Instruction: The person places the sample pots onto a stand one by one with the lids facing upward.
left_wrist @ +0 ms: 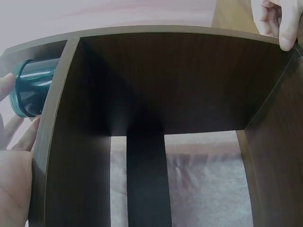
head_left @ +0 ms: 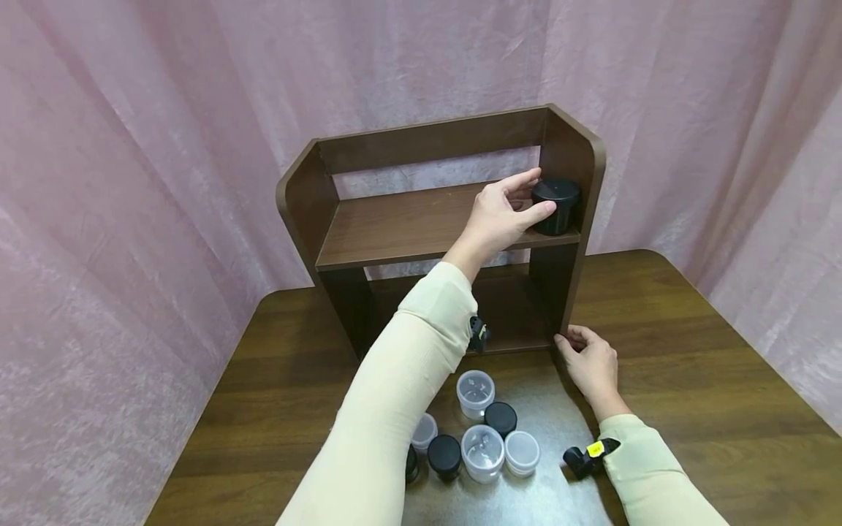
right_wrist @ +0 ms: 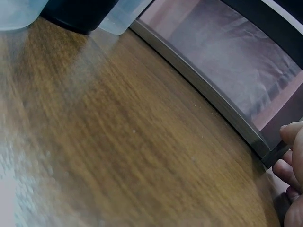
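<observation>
A small tabletop wooden shelf (head_left: pixel 395 219) with two levels stands on the table. On its upper board, against the right side panel, sits a black lidded jar (head_left: pixel 555 208). My left hand (head_left: pixel 500 212) reaches up to this jar, thumb across its front and fingers at its left and back; the left wrist view shows the jar (left_wrist: pixel 35 87) with thumb and fingertips at its lid. Down at the table, my right hand (head_left: pixel 592 361) grips the lower front corner of the right side panel, its thumb (left_wrist: pixel 288 33) over the panel's edge.
In front of the shelf stands a group of small jars, several with clear lids (head_left: pixel 482 453) and several with black lids (head_left: pixel 444 454); my left sleeve partly covers them. A pink curtain (head_left: pixel 427 66) hangs behind the wooden table (head_left: pixel 684 351).
</observation>
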Available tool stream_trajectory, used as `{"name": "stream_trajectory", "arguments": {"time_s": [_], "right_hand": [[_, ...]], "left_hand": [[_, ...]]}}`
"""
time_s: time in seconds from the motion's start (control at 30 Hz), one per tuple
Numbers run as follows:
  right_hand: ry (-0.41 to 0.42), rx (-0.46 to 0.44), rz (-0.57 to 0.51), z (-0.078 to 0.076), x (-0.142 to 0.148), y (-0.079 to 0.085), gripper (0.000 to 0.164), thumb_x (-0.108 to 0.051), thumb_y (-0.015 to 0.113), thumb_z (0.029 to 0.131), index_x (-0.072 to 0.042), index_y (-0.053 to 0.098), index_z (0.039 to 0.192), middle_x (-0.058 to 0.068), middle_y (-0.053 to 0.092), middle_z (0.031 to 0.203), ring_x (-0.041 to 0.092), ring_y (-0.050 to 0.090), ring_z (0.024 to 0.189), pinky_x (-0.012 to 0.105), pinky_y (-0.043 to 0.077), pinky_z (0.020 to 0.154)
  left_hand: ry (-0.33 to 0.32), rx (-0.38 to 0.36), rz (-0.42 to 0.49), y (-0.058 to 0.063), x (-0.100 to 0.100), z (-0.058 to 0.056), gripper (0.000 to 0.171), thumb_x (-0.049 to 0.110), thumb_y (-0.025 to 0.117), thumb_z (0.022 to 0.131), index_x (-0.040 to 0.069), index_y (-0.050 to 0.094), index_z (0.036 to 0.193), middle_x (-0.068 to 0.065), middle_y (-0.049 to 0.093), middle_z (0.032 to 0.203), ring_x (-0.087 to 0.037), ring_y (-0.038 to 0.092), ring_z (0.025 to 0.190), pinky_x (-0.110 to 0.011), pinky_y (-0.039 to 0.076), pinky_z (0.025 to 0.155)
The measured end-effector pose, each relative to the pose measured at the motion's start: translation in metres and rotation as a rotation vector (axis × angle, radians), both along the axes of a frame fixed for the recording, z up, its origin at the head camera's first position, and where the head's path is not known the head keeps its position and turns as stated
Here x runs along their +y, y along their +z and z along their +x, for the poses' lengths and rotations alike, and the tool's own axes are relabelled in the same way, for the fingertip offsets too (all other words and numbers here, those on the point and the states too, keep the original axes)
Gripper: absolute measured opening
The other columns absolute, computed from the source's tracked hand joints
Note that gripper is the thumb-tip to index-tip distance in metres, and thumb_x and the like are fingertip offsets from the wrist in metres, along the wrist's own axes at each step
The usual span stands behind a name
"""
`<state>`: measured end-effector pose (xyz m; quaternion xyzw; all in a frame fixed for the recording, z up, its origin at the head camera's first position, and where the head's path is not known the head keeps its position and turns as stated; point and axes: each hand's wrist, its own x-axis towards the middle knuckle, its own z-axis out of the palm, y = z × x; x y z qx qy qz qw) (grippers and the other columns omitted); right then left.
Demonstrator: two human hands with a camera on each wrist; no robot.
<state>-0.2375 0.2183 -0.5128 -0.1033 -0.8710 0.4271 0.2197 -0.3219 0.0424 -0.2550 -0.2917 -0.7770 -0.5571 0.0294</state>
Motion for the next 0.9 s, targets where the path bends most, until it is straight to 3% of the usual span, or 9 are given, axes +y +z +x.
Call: {"name": "stream_trajectory", "arguments": {"time_s": [0.23,0.37,0.6,0.77,0.9], "right_hand": [[-0.008,0.020,0.001,-0.007,0.002,-0.002,0.031,-0.031,0.067,0.091,-0.005,0.069,0.107,0.014,0.071,0.099,0.028,0.065,0.092,0.041,0.047,0.078],[-0.020,0.017,0.001,-0.010,0.006,-0.002,0.031,-0.032,0.066,0.091,-0.005,0.069,0.108,0.014,0.071,0.100,0.028,0.066,0.092,0.042,0.048,0.079],[-0.025,0.012,0.011,-0.017,0.013,0.001,0.034,-0.034,0.065,0.091,-0.006,0.068,0.110,0.014,0.071,0.101,0.029,0.066,0.094,0.044,0.047,0.081],[-0.031,0.016,0.018,-0.020,0.015,0.001,0.034,-0.034,0.065,0.091,-0.006,0.068,0.110,0.014,0.071,0.100,0.030,0.067,0.094,0.044,0.047,0.081],[-0.024,0.017,0.013,-0.022,0.011,-0.002,0.034,-0.033,0.066,0.091,-0.006,0.068,0.110,0.013,0.072,0.099,0.029,0.067,0.093,0.044,0.047,0.080]], "left_hand": [[-0.004,0.011,0.041,-0.002,-0.003,0.001,0.057,0.026,0.075,0.085,0.019,0.054,0.137,0.004,0.060,0.126,-0.007,0.057,0.113,-0.019,0.044,0.095],[-0.034,0.014,0.064,-0.005,-0.005,0.005,0.057,0.025,0.074,0.085,0.016,0.053,0.138,0.004,0.060,0.123,-0.009,0.058,0.113,-0.019,0.045,0.093],[-0.092,0.013,0.113,-0.012,-0.018,0.016,0.056,0.019,0.074,0.086,0.013,0.052,0.137,-0.008,0.057,0.129,-0.017,0.057,0.115,-0.019,0.046,0.092],[-0.116,0.005,0.159,-0.027,-0.038,0.029,0.048,0.012,0.073,0.086,0.006,0.056,0.131,-0.013,0.063,0.119,-0.018,0.060,0.105,-0.025,0.049,0.091],[-0.132,-0.012,0.143,-0.048,-0.065,0.041,0.041,0.008,0.072,0.086,0.003,0.060,0.125,-0.011,0.066,0.109,-0.017,0.062,0.099,-0.031,0.051,0.089]]}}
